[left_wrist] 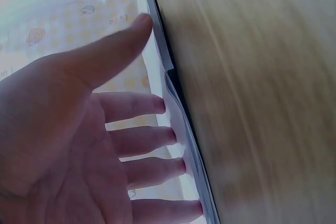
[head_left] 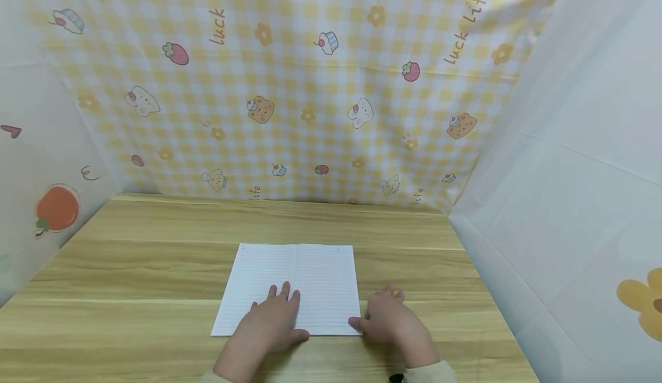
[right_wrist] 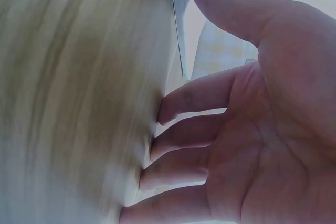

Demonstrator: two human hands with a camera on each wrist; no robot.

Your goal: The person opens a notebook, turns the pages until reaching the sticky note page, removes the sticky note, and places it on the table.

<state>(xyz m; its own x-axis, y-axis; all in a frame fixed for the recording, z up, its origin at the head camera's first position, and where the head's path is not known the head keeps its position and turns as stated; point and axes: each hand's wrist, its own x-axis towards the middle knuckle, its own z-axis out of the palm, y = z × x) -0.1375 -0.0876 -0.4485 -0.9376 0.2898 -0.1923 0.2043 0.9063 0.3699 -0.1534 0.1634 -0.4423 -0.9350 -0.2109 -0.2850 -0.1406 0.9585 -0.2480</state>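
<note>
An open lined notebook [head_left: 326, 279] lies flat on the wooden table, its centre fold running away from the person. Across the lower part of the left page and the fold rests the left hand [head_left: 271, 320], fingers spread and thumb pointing right along the near edge. In the left wrist view, the fingertips of the left hand [left_wrist: 89, 129] press on the paper. Beside the notebook's near right corner is the right hand [head_left: 388, 317]. Its thumb touches that corner, while the other fingers of the right hand [right_wrist: 252, 129] reach down to the wood, slightly bent and apart.
The wooden table [head_left: 129, 268] extends around the notebook on every side. Behind it hangs a yellow checked cloth [head_left: 310, 84] with cartoon prints, and pale cloth sheets [head_left: 584, 159] stand at the sides. A small black item [head_left: 396, 378] shows by the right sleeve.
</note>
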